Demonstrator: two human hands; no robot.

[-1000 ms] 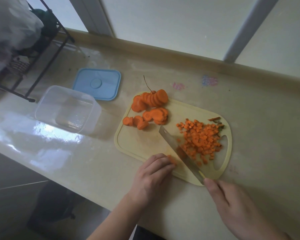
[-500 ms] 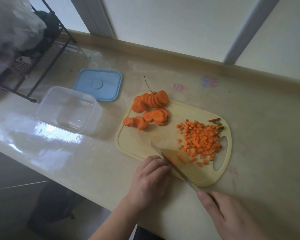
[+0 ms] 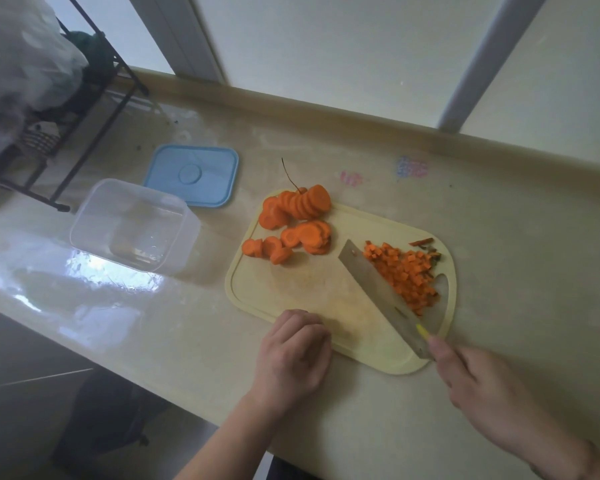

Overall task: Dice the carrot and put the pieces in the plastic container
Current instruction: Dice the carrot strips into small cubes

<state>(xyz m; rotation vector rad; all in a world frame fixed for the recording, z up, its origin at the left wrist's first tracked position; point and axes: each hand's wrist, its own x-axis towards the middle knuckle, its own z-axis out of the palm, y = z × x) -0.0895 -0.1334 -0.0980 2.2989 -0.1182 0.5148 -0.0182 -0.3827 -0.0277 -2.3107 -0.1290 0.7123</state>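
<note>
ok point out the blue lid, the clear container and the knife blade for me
blue lid (image 3: 191, 175), head view, on the round mark at its centre
clear container (image 3: 84, 216), head view, on its left wall
knife blade (image 3: 378, 289), head view, on the flat of the steel, mid-length

Beige counter (image 3: 499, 271) carries cutting board (image 3: 291, 292), plastic container (image 3: 132, 225), blue lid (image 3: 191, 174).

Colours on the counter
Orange carrot slices (image 3: 293, 220) and dice (image 3: 404, 273); pale yellow cutting board (image 3: 291, 292); clear plastic container (image 3: 132, 225); light blue lid (image 3: 192, 174).
</note>
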